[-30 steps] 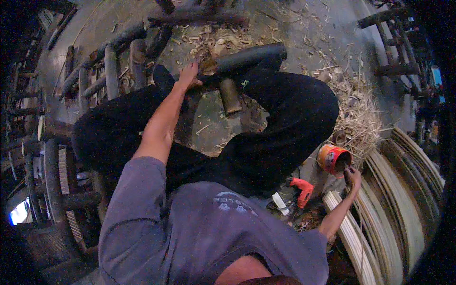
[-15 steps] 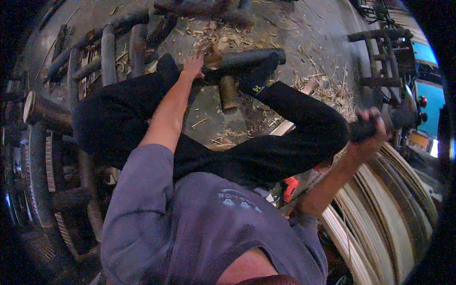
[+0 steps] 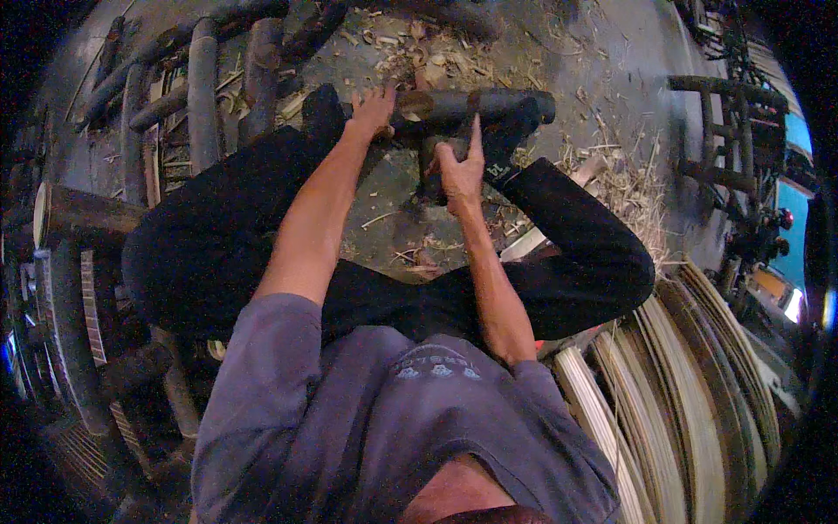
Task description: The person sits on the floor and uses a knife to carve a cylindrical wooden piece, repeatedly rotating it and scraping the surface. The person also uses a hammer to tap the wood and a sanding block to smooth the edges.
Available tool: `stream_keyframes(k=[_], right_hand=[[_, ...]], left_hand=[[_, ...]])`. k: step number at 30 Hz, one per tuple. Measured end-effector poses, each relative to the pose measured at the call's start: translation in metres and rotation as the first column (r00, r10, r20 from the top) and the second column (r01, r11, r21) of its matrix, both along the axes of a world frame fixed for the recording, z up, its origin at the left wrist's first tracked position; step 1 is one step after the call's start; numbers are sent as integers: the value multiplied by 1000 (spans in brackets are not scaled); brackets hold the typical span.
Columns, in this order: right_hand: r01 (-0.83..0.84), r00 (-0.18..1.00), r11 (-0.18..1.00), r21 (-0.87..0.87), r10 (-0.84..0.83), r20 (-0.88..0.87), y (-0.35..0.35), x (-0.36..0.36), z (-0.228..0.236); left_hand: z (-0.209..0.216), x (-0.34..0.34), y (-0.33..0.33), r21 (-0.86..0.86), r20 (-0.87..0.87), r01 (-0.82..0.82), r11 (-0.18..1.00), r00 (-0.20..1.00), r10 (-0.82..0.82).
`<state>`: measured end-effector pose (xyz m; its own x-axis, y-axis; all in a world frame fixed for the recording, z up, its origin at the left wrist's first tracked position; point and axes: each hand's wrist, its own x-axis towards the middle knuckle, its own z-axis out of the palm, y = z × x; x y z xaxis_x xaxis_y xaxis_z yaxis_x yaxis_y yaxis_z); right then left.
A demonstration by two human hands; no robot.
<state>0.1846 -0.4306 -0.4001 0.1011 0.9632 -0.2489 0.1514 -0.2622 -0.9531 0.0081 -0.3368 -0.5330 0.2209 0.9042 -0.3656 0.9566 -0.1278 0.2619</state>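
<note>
A dark, bark-covered log [image 3: 515, 103] lies crosswise on the floor between my feet, with a paler worked patch toward its left end. My left hand [image 3: 375, 112] is open, fingers spread, against that left end. A shorter piece of wood [image 3: 431, 185] extends from the log toward me, partly hidden by my right hand [image 3: 460, 175]. The thumb of this hand is at the short piece. Its index finger stretches up to the long log; the other fingers are hidden. My right foot [image 3: 513, 127] rests by the log's right end, my left foot [image 3: 323, 112] near my left hand.
Wood shavings [image 3: 436, 61] litter the floor beyond the log, and more lie at the right. Log frames [image 3: 202, 83] crowd the left side, with a thick log [image 3: 87, 214] beside my left knee. Bundled pale strips [image 3: 690, 384] stand at the lower right; another log frame [image 3: 733, 87] is farther right.
My right hand has come in from the far right, where it gripped a blurred dark object, to the short piece. That object no longer shows in it. My left hand has shifted slightly right.
</note>
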Motion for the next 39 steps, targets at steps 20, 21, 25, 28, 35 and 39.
stream_keyframes(k=[20, 21, 25, 28, 35, 39], right_hand=[[-120, 975, 990, -81, 133, 179, 2, -19, -54], [-202, 955, 977, -67, 212, 206, 6, -8, -41], [-463, 715, 880, -108, 442, 542, 46, 38, -40], [-667, 263, 573, -476, 779, 569, 118, 58, -30], [-251, 924, 968, 6, 238, 300, 9, 17, -62], [-63, 992, 995, -77, 71, 107, -4, 1, -76]], left_hand=[[35, 75, -46, -473, 688, -191, 860, 530, 496], [33, 83, -46, -502, 693, -211, 839, 482, 536], [58, 107, -32, -703, 591, -270, 658, 294, 751], [64, 133, -14, -832, 503, -387, 398, -223, 835], [49, 94, -26, -637, 632, -140, 758, 468, 618], [59, 89, -34, -528, 611, -131, 839, 628, 482]])
